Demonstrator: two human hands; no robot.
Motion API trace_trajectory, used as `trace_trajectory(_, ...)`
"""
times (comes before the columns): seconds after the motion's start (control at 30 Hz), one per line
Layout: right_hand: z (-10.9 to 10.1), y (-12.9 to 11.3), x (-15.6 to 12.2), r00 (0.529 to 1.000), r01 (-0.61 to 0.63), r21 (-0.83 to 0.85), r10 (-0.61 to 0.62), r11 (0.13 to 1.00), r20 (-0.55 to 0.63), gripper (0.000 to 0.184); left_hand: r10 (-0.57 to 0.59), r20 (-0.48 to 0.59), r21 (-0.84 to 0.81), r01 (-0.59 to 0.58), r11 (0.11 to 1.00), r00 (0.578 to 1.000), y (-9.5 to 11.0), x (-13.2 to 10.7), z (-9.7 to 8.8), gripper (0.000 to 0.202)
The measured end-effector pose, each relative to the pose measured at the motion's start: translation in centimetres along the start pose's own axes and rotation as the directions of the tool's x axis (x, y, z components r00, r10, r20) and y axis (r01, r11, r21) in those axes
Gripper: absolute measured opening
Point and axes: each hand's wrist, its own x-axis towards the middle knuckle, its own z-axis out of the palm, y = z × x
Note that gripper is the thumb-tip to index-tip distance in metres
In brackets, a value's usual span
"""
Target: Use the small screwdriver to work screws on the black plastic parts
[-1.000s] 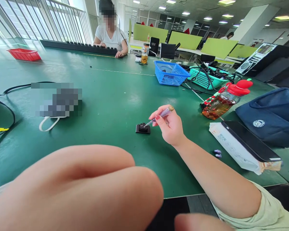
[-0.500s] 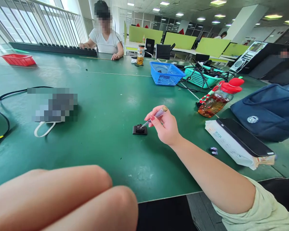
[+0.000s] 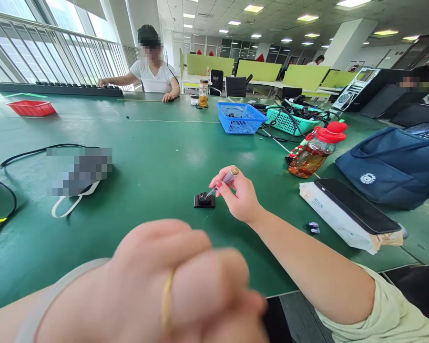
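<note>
My right hand (image 3: pixel 241 200) pinches a small screwdriver (image 3: pixel 230 176) with a clear, purplish handle and a brass-coloured end cap. Its thin shaft slants down to the left, and the tip meets a small black part (image 3: pixel 204 202). That part lies on the green tabletop, a raised round piece on a flat rectangular base. Large and blurred in the foreground is my left hand (image 3: pixel 186 286), its fingers curled in and a gold ring on one of them. What those fingers may hold is hidden. The left hand stays apart from the black part.
To the right lie two small dark pieces (image 3: pixel 313 228), a white pack (image 3: pixel 329 214) with a black phone (image 3: pixel 361 205) on top, a tilted bottle (image 3: pixel 309 159) and a blue bag (image 3: pixel 396 166). Farther back are a blue basket (image 3: pixel 241 119), a green basket (image 3: pixel 289 121) and a seated person (image 3: pixel 153 76).
My left hand has come into view as a curled fist where blurred bare skin showed at the lower left. The view has tilted slightly upward. The screwdriver stays at the black part.
</note>
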Motion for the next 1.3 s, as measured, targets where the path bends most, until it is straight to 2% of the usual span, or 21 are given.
trace_trajectory(0.03,0.0,0.0,0.0,1.000,-0.007,0.003,0.007,1.000,-0.004,0.010,0.099,0.017,0.039,-0.099,0.994,0.995,-0.4,1.3,1.1,0.009)
trace_trajectory(0.07,0.0,0.1,0.0,1.000,-0.015,0.006,0.015,1.000,-0.008,0.009,0.111,0.018,0.079,-0.112,0.990,0.994,-0.9,2.3,2.2,0.010)
trace_trajectory(0.13,0.1,0.1,0.0,1.000,-0.026,0.007,0.026,1.000,-0.015,0.008,-0.062,0.157,0.186,0.032,0.982,0.986,-2.7,3.3,4.5,0.015)
trace_trajectory(0.2,0.1,0.0,0.1,0.999,-0.030,-0.008,0.030,1.000,-0.027,0.007,-0.238,0.273,0.269,0.164,0.949,0.932,-4.6,3.3,6.5,0.019)
trace_trajectory(0.23,0.1,-0.1,0.2,0.999,-0.030,-0.024,0.030,0.999,-0.035,0.007,-0.300,0.298,0.297,0.211,0.931,0.906,-5.5,3.0,7.3,0.021)
trace_trajectory(0.3,0.1,-0.2,0.3,0.998,-0.028,-0.066,0.024,0.997,-0.060,0.008,-0.355,0.311,0.299,0.264,0.917,0.882,-7.0,2.3,8.7,0.029)
trace_trajectory(0.43,-0.1,-0.4,0.4,0.996,-0.039,-0.121,0.028,0.992,-0.087,0.008,-0.356,0.327,0.163,0.319,0.934,0.875,-8.7,1.1,10.4,0.047)
trace_trajectory(0.63,-0.3,-0.2,0.6,0.994,-0.069,-0.130,0.058,0.989,-0.091,0.005,-0.384,0.386,0.018,0.410,0.912,0.838,-9.5,1.0,11.2,0.028)
trace_trajectory(0.83,-0.3,0.0,0.4,0.988,-0.107,-0.097,0.095,0.990,-0.123,0.027,-0.394,0.356,-0.018,0.427,0.904,0.848,-9.9,0.8,11.2,0.028)
trace_trajectory(0.93,-0.3,-0.3,0.3,0.995,-0.051,-0.105,0.041,0.993,-0.096,0.027,-0.390,0.347,-0.026,0.425,0.905,0.853,-10.0,0.7,11.4,0.028)
trace_trajectory(1.03,-0.3,-0.7,0.2,0.997,0.055,-0.146,-0.062,0.988,-0.045,0.022,-0.381,0.344,-0.039,0.419,0.907,0.858,-10.1,0.7,11.5,0.028)
trace_trajectory(1.2,-0.3,-1.5,0.0,0.965,0.262,-0.246,-0.255,0.933,0.060,0.025,-0.365,0.342,-0.061,0.408,0.911,0.866,-10.1,0.7,11.3,0.025)
trace_trajectory(1.3,-0.2,-1.4,-0.1,0.963,0.270,-0.246,-0.266,0.931,0.050,0.023,-0.365,0.344,-0.067,0.411,0.909,0.865,-10.1,0.7,11.3,0.025)
